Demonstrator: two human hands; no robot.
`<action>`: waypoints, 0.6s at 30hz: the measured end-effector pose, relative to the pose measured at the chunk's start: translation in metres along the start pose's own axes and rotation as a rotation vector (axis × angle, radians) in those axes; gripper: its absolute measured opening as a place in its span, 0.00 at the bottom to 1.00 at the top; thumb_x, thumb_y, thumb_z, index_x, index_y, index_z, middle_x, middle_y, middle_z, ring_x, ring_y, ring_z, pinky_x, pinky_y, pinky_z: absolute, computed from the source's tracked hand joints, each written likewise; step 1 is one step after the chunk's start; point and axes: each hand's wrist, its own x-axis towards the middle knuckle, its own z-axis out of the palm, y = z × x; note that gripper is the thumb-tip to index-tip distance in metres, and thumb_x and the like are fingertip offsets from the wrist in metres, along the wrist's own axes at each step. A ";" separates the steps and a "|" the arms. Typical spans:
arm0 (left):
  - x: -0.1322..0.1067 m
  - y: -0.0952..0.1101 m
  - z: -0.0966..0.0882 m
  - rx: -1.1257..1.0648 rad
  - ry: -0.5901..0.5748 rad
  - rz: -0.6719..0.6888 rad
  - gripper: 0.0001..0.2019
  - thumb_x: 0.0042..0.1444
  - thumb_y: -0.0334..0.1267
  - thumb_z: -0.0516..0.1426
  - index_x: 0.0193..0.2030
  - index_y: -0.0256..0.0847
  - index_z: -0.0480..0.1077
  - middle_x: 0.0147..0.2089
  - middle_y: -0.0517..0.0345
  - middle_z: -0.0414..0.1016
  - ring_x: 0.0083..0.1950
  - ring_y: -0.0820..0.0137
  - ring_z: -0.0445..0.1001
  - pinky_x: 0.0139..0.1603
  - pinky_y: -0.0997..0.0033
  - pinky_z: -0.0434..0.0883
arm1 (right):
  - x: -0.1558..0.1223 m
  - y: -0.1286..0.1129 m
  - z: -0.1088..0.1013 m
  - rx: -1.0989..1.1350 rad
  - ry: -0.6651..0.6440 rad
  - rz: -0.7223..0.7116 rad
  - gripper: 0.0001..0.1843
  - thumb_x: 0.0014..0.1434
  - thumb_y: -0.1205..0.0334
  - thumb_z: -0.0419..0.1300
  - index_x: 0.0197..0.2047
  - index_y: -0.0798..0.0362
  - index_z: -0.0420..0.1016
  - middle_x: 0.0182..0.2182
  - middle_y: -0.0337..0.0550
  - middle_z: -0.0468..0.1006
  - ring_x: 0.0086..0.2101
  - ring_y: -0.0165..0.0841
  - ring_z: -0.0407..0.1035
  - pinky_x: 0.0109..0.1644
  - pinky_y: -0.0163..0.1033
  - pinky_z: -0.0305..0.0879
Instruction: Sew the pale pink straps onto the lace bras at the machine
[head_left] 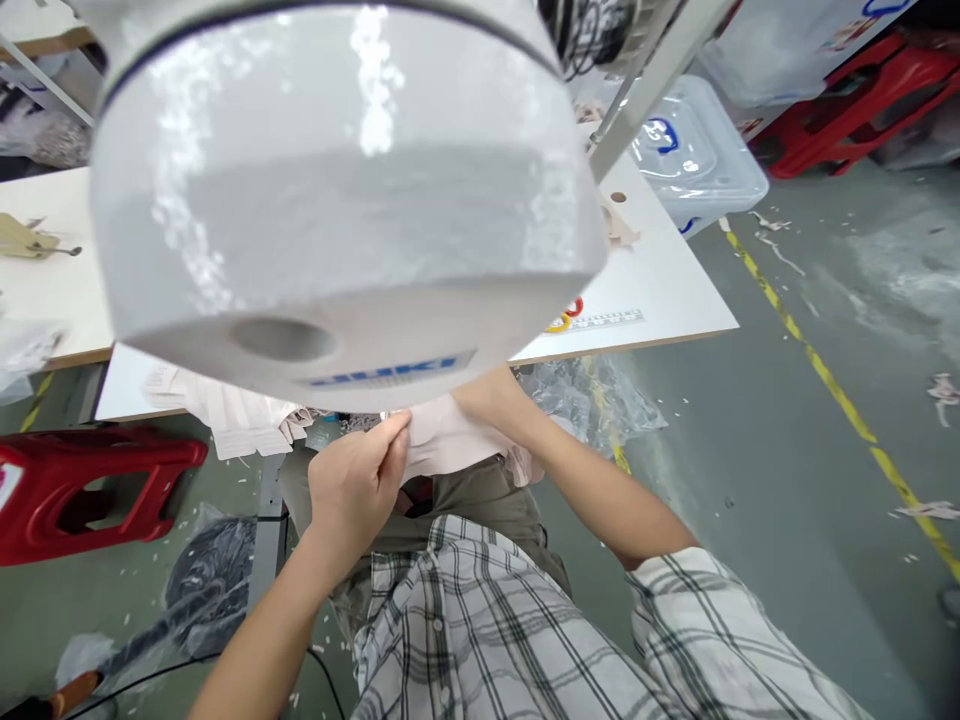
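Note:
A large white sewing machine head (345,190) fills the upper middle of the view and hides most of the table under it. My left hand (358,480) pinches the edge of a pale pink fabric piece (442,445) at the table's near edge, fingers pressed together. My right hand (480,390) reaches under the machine; only the wrist and the back of the hand show, its fingers hidden. The pink fabric hangs over my lap.
The white table (660,280) carries a printed ruler and red and yellow rings (566,315). More pale fabric (225,415) lies at its left edge. Red plastic stools (82,490) (862,100), a clear lidded bin (697,150), a plastic bag (592,400) and a yellow floor line (840,400) surround it.

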 end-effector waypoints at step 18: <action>-0.004 -0.007 -0.004 -0.014 0.051 0.042 0.14 0.68 0.39 0.52 0.45 0.40 0.80 0.36 0.57 0.84 0.31 0.70 0.79 0.32 0.73 0.66 | -0.003 -0.007 -0.004 0.090 -0.021 0.061 0.12 0.61 0.54 0.57 0.42 0.51 0.76 0.25 0.37 0.75 0.28 0.34 0.68 0.33 0.39 0.62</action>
